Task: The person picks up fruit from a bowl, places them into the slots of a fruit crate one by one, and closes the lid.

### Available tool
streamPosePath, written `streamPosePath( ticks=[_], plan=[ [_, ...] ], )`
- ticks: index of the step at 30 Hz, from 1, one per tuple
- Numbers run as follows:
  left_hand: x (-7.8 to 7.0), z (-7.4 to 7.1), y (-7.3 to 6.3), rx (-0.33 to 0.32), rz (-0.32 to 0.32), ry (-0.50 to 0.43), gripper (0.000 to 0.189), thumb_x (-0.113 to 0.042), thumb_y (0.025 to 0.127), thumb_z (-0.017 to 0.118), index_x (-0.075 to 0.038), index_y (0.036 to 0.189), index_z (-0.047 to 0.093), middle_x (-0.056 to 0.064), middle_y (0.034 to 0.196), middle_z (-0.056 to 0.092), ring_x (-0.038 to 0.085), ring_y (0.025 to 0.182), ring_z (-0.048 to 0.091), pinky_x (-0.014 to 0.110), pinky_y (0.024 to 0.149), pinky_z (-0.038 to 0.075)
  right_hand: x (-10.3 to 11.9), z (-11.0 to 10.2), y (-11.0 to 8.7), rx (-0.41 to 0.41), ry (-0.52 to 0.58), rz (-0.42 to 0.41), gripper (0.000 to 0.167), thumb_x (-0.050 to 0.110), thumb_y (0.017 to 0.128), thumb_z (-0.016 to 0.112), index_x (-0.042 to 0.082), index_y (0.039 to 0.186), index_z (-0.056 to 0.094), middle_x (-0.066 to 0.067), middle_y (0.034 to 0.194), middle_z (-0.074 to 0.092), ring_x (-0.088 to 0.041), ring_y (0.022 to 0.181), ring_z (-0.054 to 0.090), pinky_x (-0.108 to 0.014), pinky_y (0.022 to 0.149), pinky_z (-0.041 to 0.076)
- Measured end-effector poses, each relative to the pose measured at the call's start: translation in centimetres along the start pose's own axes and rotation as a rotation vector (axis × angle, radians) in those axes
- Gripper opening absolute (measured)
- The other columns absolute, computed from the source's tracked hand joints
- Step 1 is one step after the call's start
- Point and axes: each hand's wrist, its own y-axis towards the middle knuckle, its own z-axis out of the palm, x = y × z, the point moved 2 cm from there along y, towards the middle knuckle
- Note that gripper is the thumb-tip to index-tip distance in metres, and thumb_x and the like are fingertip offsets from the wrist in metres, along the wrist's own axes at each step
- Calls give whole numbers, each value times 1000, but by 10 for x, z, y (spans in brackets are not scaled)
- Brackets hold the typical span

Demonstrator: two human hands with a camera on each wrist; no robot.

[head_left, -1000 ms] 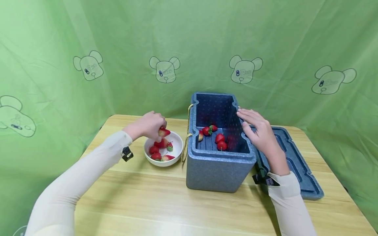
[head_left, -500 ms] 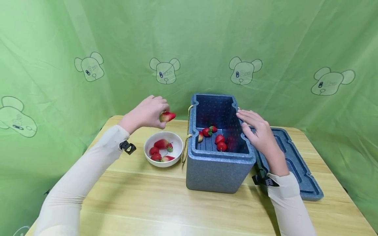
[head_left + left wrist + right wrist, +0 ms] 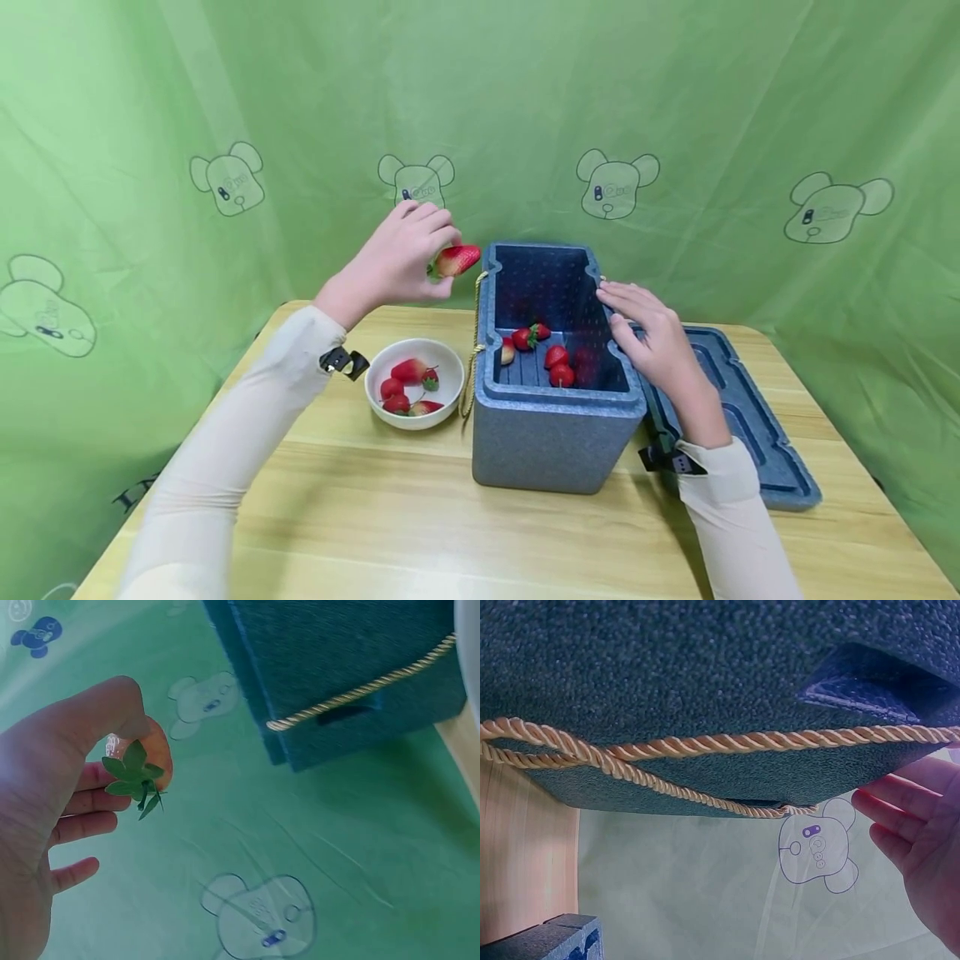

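My left hand (image 3: 405,254) pinches a strawberry (image 3: 458,261) between thumb and fingers, raised beside the far left corner of the foam box (image 3: 551,446). In the left wrist view the strawberry's green leaf cap (image 3: 133,774) faces the camera. Below the hand stands a white bowl (image 3: 408,422) with several strawberries (image 3: 408,371) in it. More strawberries (image 3: 562,375) lie on the floor of the blue-grey box, which has no lid on. My right hand (image 3: 652,333) rests with extended fingers on the box's right rim; in the right wrist view its fingers (image 3: 900,806) lie along the side wall.
The box's lid (image 3: 750,417) lies on the wooden table (image 3: 360,517) to the right, partly behind my right forearm. Gold rope handles (image 3: 472,379) hang on the box's sides. A green curtain (image 3: 510,83) with printed bear heads surrounds the table.
My left hand has lifted the strawberry out of the bowl and carried it up and to the right, toward the box. The right hand has stayed on the rim.
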Motion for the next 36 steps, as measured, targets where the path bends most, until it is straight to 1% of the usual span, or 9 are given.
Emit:
streamPosePath(
  ticks=[4, 8, 11, 14, 20, 26, 30, 34, 36],
  plan=[
    [-5, -6, 13, -26, 20, 3, 33, -26, 79, 69, -6, 105, 69, 8, 103, 65, 28, 103, 57, 47, 102, 41, -1, 1, 1, 1, -1, 0, 36, 10, 100, 55, 3, 134, 66, -19, 141, 62, -40, 134, 55, -35, 124, 29],
    [-12, -12, 27, -38, 40, -2, 33, -27, 80, 69, -6, 106, 69, 8, 103, 65, 28, 103, 56, 45, 98, 42, -1, 2, 1, 3, -3, 2, 36, 10, 99, 56, 3, 134, 66, -19, 141, 62, -40, 134, 55, -35, 124, 29],
    [-18, -14, 36, -35, 56, -15, 33, -27, 81, 68, -6, 106, 69, 8, 104, 64, 28, 103, 56, 44, 96, 42, -1, 3, 0, 3, -4, 1, 36, 9, 99, 56, 3, 134, 66, -18, 141, 62, -40, 133, 55, -35, 124, 29],
    [-23, -15, 44, -18, 70, -20, 33, -28, 81, 67, -7, 106, 68, 7, 105, 63, 27, 102, 54, 44, 98, 41, 0, 3, 0, 1, -5, -4, 36, 10, 99, 56, 3, 134, 66, -18, 141, 62, -40, 133, 55, -37, 124, 29],
    [-30, -13, 59, 41, 106, -1, 30, -27, 80, 65, -8, 104, 68, 7, 104, 62, 27, 100, 53, 43, 98, 41, 2, 2, 2, 0, -6, 1, 36, 11, 100, 55, 4, 134, 66, -18, 141, 62, -39, 134, 55, -37, 124, 29],
    [-39, -8, 70, 123, 171, 51, 31, -28, 80, 66, -8, 103, 68, 7, 106, 63, 28, 103, 53, 43, 96, 42, 2, 1, 3, -2, -7, 1, 37, 12, 100, 55, 4, 134, 66, -18, 141, 62, -39, 134, 55, -37, 124, 29],
    [-46, -2, 74, 171, 217, 102, 32, -29, 81, 65, -8, 104, 67, 8, 110, 63, 29, 106, 54, 43, 96, 43, 3, 1, 2, -5, -6, -3, 37, 11, 100, 56, 4, 134, 66, -18, 141, 62, -40, 133, 55, -38, 124, 29],
    [-52, 6, 75, 239, 249, 142, 32, -29, 81, 65, -7, 104, 66, 9, 111, 63, 30, 107, 54, 44, 95, 43, 4, 1, 2, -5, -6, -1, 37, 11, 100, 56, 4, 134, 66, -18, 141, 62, -39, 133, 56, -39, 124, 29],
    [-55, 11, 75, 270, 267, 156, 29, -27, 82, 64, -7, 102, 66, 9, 110, 63, 30, 106, 54, 44, 93, 44, 4, 0, 1, -4, -5, 1, 37, 11, 100, 56, 4, 135, 66, -18, 141, 63, -39, 134, 56, -39, 124, 29]
  ],
)
